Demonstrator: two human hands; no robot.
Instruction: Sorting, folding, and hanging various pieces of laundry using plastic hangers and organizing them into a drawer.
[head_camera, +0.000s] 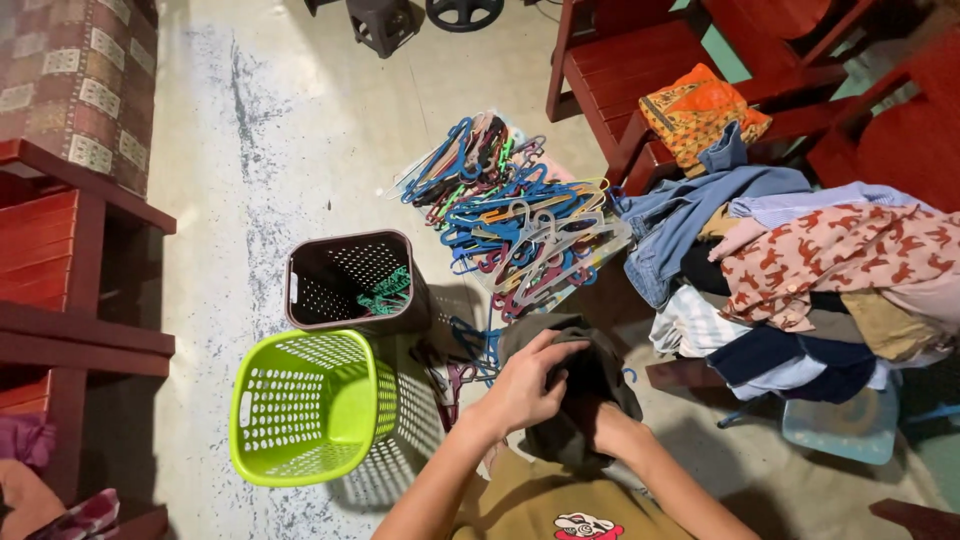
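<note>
Two hands work at the near middle of the floor (250, 130), both closed on one dark grey-green garment (585, 385). The left hand (525, 385) shows its back, with its fingers curled over the top fold of the cloth. The right hand (605, 420) is mostly buried in the fabric, so only the wrist and part of its back show; its fingers cannot be seen, though it plainly grips the garment from inside the folds. What kind of garment it is cannot be made out, since it is bunched up.

Two laundry baskets stand to the left of the hands: one lime-green basket (305, 405), nearer, and one brown basket (350, 282), just beyond it and touching it. The brown one holds a small green item (388, 290), too tangled to name.

Farther off lies one heap of plastic hangers (515, 215), mostly blue with some white, pink and green; they overlap too much to count. A few loose hangers (470, 350) lie between the baskets and the garment, partly hidden by the left hand.

To the right, one pile of clothes (800, 275) covers a low stool (850, 425), of which only a pale blue corner shows. One orange patterned cloth (700, 110) rests on a red wooden chair (620, 70), cut off at the far edge.
</note>
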